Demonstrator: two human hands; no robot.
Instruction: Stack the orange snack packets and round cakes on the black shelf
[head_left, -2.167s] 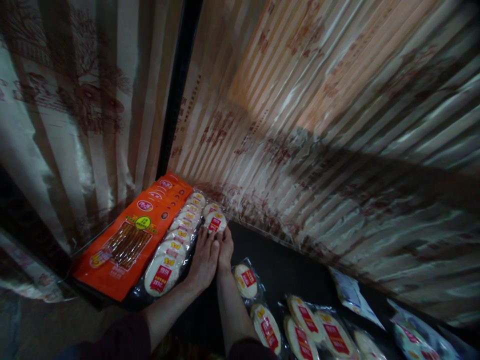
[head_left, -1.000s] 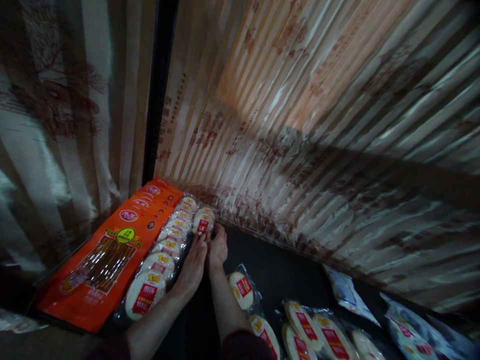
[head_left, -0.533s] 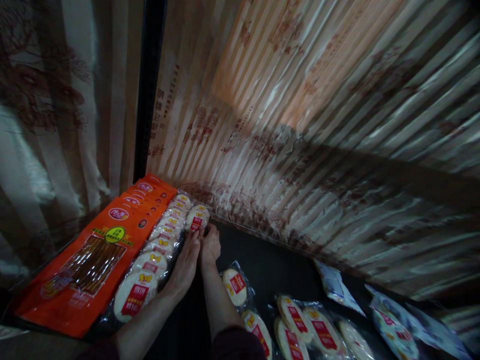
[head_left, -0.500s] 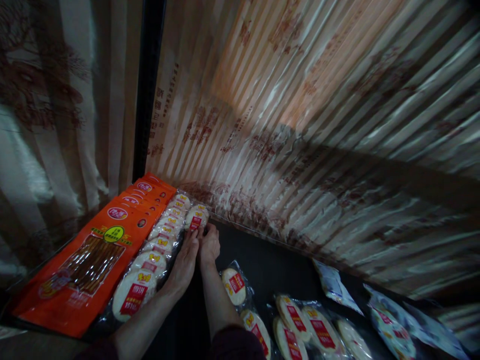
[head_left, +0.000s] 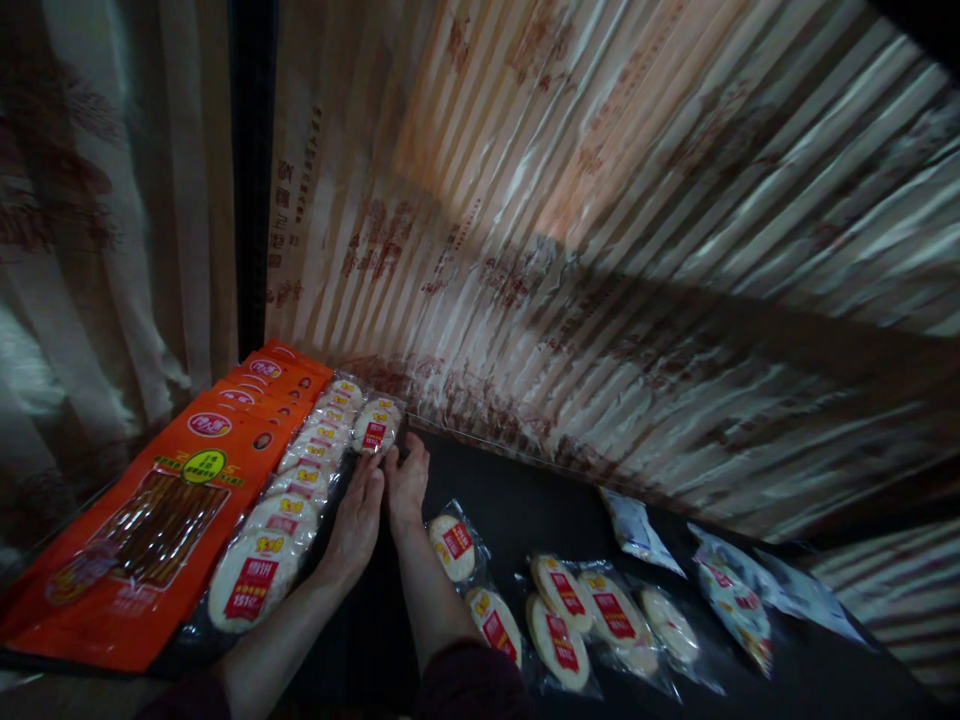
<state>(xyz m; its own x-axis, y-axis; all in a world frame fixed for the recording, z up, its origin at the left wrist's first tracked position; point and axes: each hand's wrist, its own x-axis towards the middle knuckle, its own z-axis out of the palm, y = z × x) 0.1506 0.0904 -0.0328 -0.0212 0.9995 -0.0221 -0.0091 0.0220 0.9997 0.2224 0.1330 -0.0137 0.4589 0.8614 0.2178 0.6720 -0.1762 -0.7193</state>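
Note:
A packet of rice crackers with a red label lies at the back, at the top of a second column. My left hand reaches to its lower edge, fingers stretched out and seeming to touch the wrapper. Beside it, my right hand is at the packet's lower right, thumb and fingers apart, with nothing seen between them. Left of my hands, a row of overlapping rice cracker packets runs from front to back. Along its left side lie several overlapping orange snack bags with a window showing brown sticks.
Loose rice cracker packets lie scattered to the right on the black shelf. Farther right are a white packet and a colourful snack packet. A pleated, printed curtain hangs behind, and a dark post stands at the back left.
The view has shifted, so everything sits farther left. My right hand's fingers have spread and drawn slightly away from the back cracker packet, which stays flat beside the row.

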